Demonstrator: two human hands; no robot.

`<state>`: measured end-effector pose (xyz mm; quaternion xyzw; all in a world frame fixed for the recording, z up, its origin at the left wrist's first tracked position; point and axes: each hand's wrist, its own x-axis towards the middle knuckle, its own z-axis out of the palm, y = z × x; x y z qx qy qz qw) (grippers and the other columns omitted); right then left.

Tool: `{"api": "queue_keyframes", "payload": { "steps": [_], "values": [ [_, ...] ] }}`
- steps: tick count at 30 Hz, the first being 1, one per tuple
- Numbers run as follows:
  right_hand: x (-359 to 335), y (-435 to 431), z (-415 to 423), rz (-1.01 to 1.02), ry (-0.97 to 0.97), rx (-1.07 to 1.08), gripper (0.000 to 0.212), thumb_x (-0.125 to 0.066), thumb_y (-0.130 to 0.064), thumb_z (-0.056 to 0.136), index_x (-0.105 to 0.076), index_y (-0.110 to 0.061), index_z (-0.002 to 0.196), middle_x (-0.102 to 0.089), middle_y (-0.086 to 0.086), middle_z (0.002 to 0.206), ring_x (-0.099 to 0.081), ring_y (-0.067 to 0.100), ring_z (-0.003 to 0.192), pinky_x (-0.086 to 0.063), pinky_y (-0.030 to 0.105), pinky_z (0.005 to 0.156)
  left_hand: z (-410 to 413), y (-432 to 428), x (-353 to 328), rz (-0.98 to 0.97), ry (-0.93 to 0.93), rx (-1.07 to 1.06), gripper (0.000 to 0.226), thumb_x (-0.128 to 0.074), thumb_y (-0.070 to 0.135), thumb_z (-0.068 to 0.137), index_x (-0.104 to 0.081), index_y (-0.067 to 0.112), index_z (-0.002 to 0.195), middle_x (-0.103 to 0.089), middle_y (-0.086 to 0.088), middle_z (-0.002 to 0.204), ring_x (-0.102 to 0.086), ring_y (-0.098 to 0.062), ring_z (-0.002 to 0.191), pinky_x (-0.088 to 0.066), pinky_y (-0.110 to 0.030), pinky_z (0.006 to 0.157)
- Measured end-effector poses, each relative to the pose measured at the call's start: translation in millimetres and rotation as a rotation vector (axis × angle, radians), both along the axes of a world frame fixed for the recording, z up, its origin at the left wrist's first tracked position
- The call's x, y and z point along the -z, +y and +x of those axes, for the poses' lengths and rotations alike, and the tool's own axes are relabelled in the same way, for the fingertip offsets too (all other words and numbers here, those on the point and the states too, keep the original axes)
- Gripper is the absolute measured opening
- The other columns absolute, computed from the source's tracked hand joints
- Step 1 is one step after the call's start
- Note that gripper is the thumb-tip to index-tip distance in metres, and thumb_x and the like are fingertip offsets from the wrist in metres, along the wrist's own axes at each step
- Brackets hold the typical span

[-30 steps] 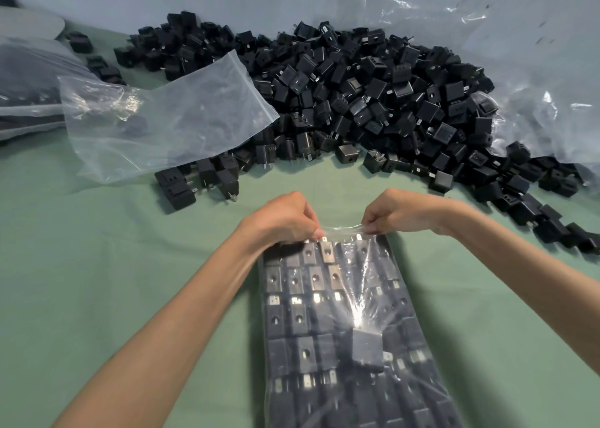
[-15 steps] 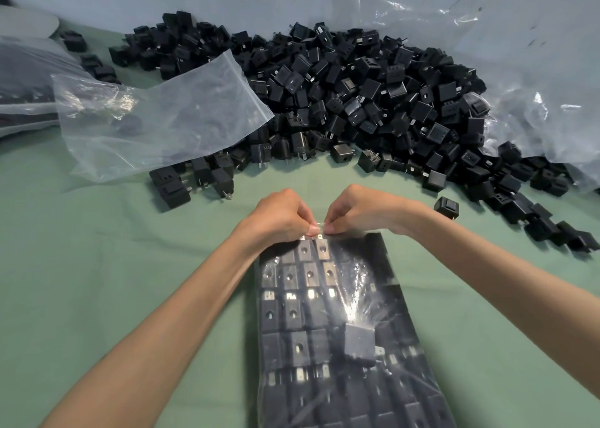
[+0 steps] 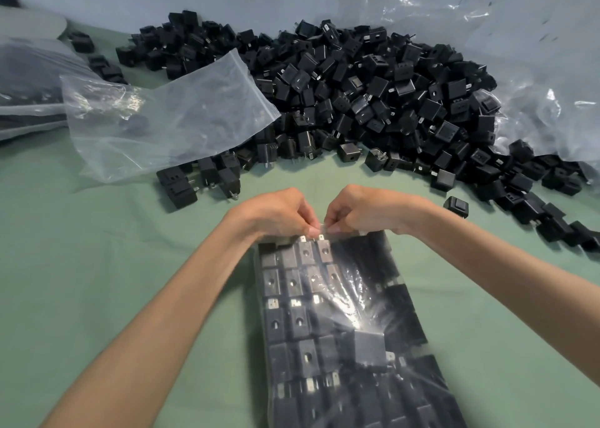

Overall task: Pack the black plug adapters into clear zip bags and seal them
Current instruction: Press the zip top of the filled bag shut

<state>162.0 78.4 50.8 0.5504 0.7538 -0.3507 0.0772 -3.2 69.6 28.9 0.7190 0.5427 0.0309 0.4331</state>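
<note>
A clear zip bag (image 3: 350,330) packed with rows of black plug adapters lies on the green cloth in front of me, its mouth pointing away. My left hand (image 3: 276,211) and my right hand (image 3: 360,208) sit side by side at the bag's top edge. Both pinch the zip strip near its middle, fingertips almost touching. Behind them spreads a large heap of loose black adapters (image 3: 373,96). An empty clear zip bag (image 3: 168,119) lies over the left part of the heap.
Filled bags (image 3: 29,96) are stacked at the far left. Crumpled clear plastic sheeting (image 3: 535,80) rises at the back right. Stray adapters (image 3: 456,205) lie right of my right wrist and along the right edge. A green cloth (image 3: 97,265) covers the table.
My right hand has slid left along the zip strip from the bag's right corner until it met my left hand. The left hand has stayed put.
</note>
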Motion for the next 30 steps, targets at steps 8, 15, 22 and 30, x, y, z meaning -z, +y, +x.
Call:
{"api": "queue_keyframes", "payload": {
  "steps": [8,15,22,30],
  "values": [
    [0.5,1.0,-1.5,0.084,0.041,-0.037,0.005,-0.071,-0.024,0.084,-0.07,-0.029,0.084,-0.067,-0.007,0.085,-0.056,0.01,0.078,-0.043,0.023,0.069,14.5,-6.0,13.4,0.195,0.137,-0.14,0.017,-0.071,0.03,0.083,-0.068,0.026,0.067,-0.063,0.012,0.068,-0.06,-0.012,0.078,-0.045,-0.026,0.067],
    [11.2,-1.1,1.2,0.044,0.075,-0.056,0.008,-0.066,-0.027,0.089,-0.067,-0.028,0.081,-0.057,-0.017,0.065,-0.045,0.002,0.062,-0.035,0.016,0.058,-0.5,-2.0,14.5,0.129,-0.036,-0.079,0.013,-0.076,0.03,0.08,-0.069,0.033,0.069,-0.07,0.012,0.076,-0.062,-0.008,0.08,-0.048,-0.026,0.075],
    [20.1,-8.8,-22.3,0.266,0.133,-0.048,0.019,-0.062,-0.004,0.088,-0.067,-0.018,0.077,-0.053,-0.017,0.064,-0.045,-0.003,0.062,-0.034,0.003,0.049,-37.5,-3.3,8.9,0.056,-0.019,0.024,0.021,-0.065,0.049,0.084,-0.072,0.031,0.076,-0.066,0.018,0.065,-0.057,0.003,0.062,-0.04,-0.022,0.065],
    [21.1,-13.0,-67.4,0.375,0.289,-0.205,0.015,-0.069,-0.024,0.087,-0.072,-0.011,0.095,-0.065,-0.005,0.081,-0.058,0.005,0.072,-0.051,0.02,0.072,-85.7,-44.3,21.1,0.155,0.038,-0.195,0.03,-0.068,0.034,0.085,-0.066,0.022,0.058,-0.061,0.009,0.05,-0.053,0.0,0.049,-0.038,-0.024,0.057]
  ]
}}
